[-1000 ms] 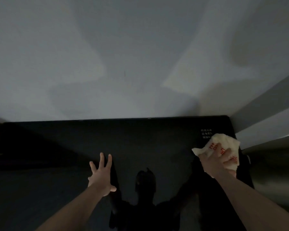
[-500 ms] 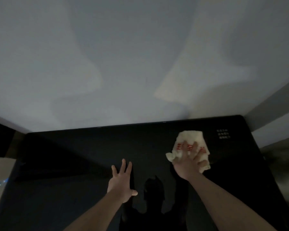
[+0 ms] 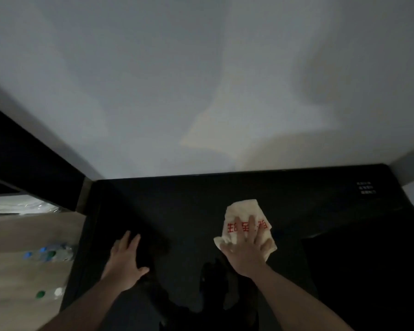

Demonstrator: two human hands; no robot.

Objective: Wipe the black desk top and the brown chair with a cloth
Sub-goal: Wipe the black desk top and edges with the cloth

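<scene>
Right hand (image 3: 245, 249) flat, fingers spread wide, presses cloth (image 3: 245, 217) onto black desk top (image 3: 177, 211) so it rubs well. Left hand (image 3: 126, 261) flat too, likely steadying body. Brown chair not seen.

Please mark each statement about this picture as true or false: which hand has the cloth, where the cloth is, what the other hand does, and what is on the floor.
1. The right hand presses the cloth flat on the black desk top. True.
2. The cloth is plain blue. False: it is pale with red characters.
3. The left hand holds a second cloth. False: it rests on the desk, fingers straight, holding nothing.
4. Bottles lie on the floor left of the desk. True.
5. The cloth hangs off the desk's right edge. False: it lies well inside the top.
</scene>
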